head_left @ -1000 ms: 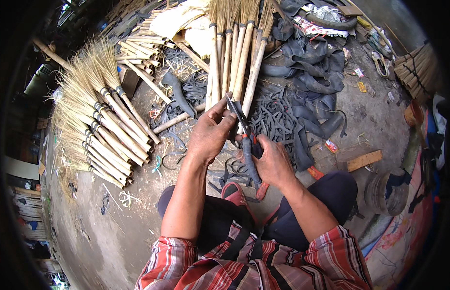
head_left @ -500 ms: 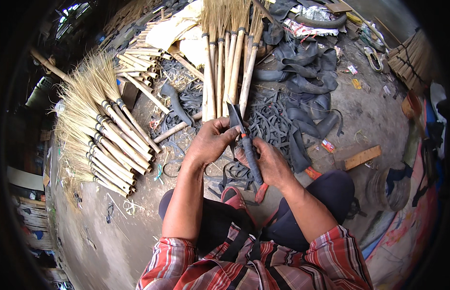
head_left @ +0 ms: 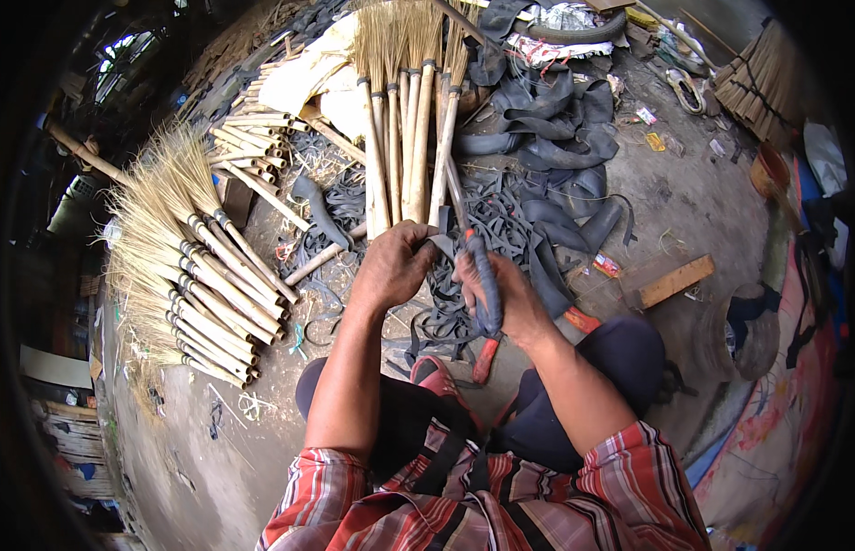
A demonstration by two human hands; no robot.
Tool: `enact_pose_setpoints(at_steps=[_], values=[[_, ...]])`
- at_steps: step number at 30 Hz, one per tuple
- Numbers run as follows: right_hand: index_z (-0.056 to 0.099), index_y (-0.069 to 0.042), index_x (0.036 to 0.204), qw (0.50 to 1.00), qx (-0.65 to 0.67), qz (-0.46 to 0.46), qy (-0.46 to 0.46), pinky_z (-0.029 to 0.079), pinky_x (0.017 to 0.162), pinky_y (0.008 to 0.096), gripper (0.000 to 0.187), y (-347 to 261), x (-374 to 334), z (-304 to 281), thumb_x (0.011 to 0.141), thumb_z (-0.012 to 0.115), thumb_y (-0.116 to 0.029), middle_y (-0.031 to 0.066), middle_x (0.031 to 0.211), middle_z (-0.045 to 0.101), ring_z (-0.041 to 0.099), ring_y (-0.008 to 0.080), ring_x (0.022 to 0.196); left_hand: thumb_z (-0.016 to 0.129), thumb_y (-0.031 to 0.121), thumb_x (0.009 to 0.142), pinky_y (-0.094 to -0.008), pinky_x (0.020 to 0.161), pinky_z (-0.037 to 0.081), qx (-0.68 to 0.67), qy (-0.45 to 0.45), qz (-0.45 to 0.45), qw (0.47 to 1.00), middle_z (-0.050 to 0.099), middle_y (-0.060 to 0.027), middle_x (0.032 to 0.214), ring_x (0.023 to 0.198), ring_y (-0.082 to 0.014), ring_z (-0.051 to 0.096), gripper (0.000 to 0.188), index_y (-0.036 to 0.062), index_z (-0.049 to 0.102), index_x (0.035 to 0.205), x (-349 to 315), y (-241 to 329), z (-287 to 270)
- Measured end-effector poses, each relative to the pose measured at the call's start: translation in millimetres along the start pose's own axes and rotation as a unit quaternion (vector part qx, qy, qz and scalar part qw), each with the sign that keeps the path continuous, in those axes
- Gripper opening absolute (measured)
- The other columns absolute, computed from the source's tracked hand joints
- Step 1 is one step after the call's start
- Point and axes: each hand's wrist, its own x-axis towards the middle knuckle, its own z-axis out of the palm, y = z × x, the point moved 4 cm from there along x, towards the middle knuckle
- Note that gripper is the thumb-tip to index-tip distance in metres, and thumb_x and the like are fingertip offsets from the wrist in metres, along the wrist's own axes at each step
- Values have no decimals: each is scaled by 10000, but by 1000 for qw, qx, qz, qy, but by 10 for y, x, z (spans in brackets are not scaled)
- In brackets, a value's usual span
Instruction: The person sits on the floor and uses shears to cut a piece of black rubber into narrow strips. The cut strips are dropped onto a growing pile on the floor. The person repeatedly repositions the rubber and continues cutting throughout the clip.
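My right hand [head_left: 508, 294] is wrapped around the dark, rubber-bound handle of a knife [head_left: 488, 280]. Its long narrow blade points away from me, up past the brooms' handle ends. Between the thumb and fingers of my left hand [head_left: 392, 262] is a black rubber strip [head_left: 443, 243], its free end reaching toward the knife. Most of that strip is hidden by the fingers. Beyond my hands stand several straw brooms [head_left: 416, 138] with pale bamboo handles, their ends close to my left hand. Loose cut rubber strips [head_left: 455, 308] lie heaped below and between my hands.
More finished brooms [head_left: 221, 285] lie fanned out at the left, near a stack of bamboo handles [head_left: 253, 142]. Wide rubber sheets [head_left: 570, 129] spread at the far right of the heap. A wooden block [head_left: 677, 280] and a rolled strap [head_left: 740, 335] sit to the right.
My hands have drawn slightly apart. The knife blade now shows beyond my right hand, and the rubber piece that stood up between my hands is lower, at my left fingertips. The view has shifted slightly.
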Motion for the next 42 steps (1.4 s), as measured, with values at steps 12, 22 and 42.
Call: enact_pose_setpoints(at_steps=[12, 22, 42], values=[[655, -32, 1026, 963, 62, -59, 255, 515, 646, 285, 442, -585, -361, -1340, 986, 734, -465, 31, 798, 619, 620, 134, 698, 632, 185, 1070, -343, 1006, 520, -195, 77, 11, 978, 725, -125, 1177, 1134, -193, 663, 444, 68, 586, 1495, -302, 124, -488], [739, 63, 1116, 916, -312, 232, 97, 523, 758, 347, 601, 1094, -272, -2735, 888, 810, -488, 103, 927, 739, 648, 176, 823, 636, 228, 1025, -418, 1075, 477, 87, 124, -207, 967, 699, -194, 1207, 1199, -341, 648, 343, 1, 715, 1269, -1754, -571, -555], [755, 30, 1095, 873, -290, 239, 312, 554, 664, 350, 360, 1554, 2309, -3653, 973, 722, -307, 59, 872, 745, 704, 164, 804, 701, 82, 860, -431, 885, 538, 4, 29, -238, 971, 723, -183, 962, 949, -359, 685, 127, 19, 743, 962, -768, -576, -472]])
